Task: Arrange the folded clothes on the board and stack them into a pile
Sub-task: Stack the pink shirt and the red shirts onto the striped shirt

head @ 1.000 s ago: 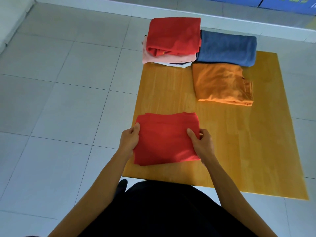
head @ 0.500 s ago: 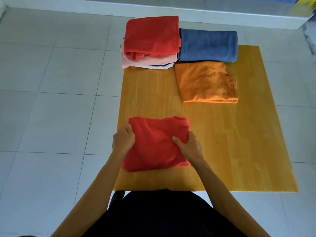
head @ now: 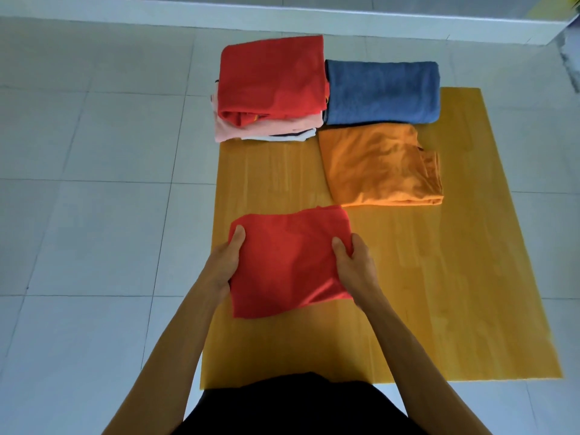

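Pale grey floor tiles (head: pixel 94 215) surround a yellow wooden board (head: pixel 439 293) lying flat on them, with a white ledge (head: pixel 282 17) running across at twelve o'clock.

At the board's seven o'clock side, the left hand (head: pixel 224 263) reaches forward with its thumb laid on top of a folded red cloth (head: pixel 288 262) and its fingers tucked under the cloth's left edge, gripping it. The right hand (head: pixel 354 265) mirrors it on the cloth's right edge, thumb on top, fingers curled beneath. Both forearms stretch out from a dark-clothed lap (head: pixel 298 406) at six o'clock.

Compared with half a second ago, the red cloth sits farther up the board, its far corner now close to the orange garment, and it looks raised off the wood rather than lying flat.

At eleven o'clock a pile (head: pixel 270 89) holds a red garment on top of pink and white ones, overhanging the board's far left corner. Touching it on the right, at one o'clock, lies a folded blue garment (head: pixel 383 92). Just in front of that rests a folded orange garment (head: pixel 379 167), between the blue one and the held cloth.
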A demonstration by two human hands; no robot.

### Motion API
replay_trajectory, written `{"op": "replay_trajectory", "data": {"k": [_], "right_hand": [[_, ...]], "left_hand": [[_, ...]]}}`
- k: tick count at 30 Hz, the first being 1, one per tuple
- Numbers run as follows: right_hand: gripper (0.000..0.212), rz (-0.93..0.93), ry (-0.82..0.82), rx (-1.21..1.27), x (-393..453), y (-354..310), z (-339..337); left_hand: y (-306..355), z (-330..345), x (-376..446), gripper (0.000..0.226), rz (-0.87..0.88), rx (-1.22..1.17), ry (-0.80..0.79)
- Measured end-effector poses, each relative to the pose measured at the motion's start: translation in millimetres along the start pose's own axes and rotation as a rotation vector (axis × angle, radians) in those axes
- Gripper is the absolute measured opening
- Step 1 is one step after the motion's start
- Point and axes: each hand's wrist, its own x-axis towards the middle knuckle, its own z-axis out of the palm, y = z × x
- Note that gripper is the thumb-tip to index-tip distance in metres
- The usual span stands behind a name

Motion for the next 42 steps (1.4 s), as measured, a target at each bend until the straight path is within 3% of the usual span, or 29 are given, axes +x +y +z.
{"op": "replay_trajectory", "data": {"k": [4, 8, 11, 14, 18, 20, 25, 29, 32, 38, 40, 42], "right_hand": [[0.032, -0.054, -0.024, 0.085, 19.3, -23.9, 0.5], [0.039, -0.166, -0.028, 0.183, 56.9, -74.2, -7.1], [0.030, -0.292, 0.012, 0.245, 92.6, -141.3, -17.0], [0.039, -0.380, 0.022, 0.349, 130.0, -211.5, -25.7], [0.024, -0.441, 0.058, 0.375, 180.8, -281.5, -30.0], [0.031, -0.408, 0.081, 0.363, 212.0, -299.7, -24.6], [0.048, -0.166, 0.001, 0.084, 278.4, -263.8, 10.5], [0.048, -0.145, 0.006, 0.128, 285.2, -236.6, 18.4], [0.041, -0.167, -0.013, 0.186, 277.5, -234.2, 9.3], [0.017, -0.088, -0.001, 0.356, 232.0, -181.7, -19.9], [0.014, -0.051, 0.072, 0.344, 211.7, -149.6, -32.0], [0.019, -0.053, 0.200, 0.166, 192.6, -111.9, -40.9]], "left_hand": [[26.4, -6.3, 14.7, 0.072, 0.059, 0.084, 0.101], [89.2, -11.4, 31.2, 0.050, 0.179, 0.075, 0.179], [157.3, -10.6, 44.2, 0.035, 0.302, 0.016, 0.204], [230.9, -6.2, 58.9, 0.042, 0.409, -0.032, 0.237], [314.6, 1.2, 86.8, 0.039, 0.475, -0.047, 0.259], [341.5, 3.5, 108.4, 0.042, 0.486, -0.041, 0.272], [321.8, 2.3, 188.5, 0.046, 0.340, 0.140, 0.241], [287.4, -4.3, 226.3, 0.048, 0.290, 0.174, 0.289], [289.6, -8.6, 225.3, 0.055, 0.367, 0.202, 0.381], [267.4, 8.1, 165.1, 0.041, 0.647, 0.333, 0.645], [251.5, 19.1, 141.9, 0.036, 0.797, 0.283, 0.700], [232.9, 33.6, 120.8, 0.032, 0.871, 0.208, 0.686]]}}
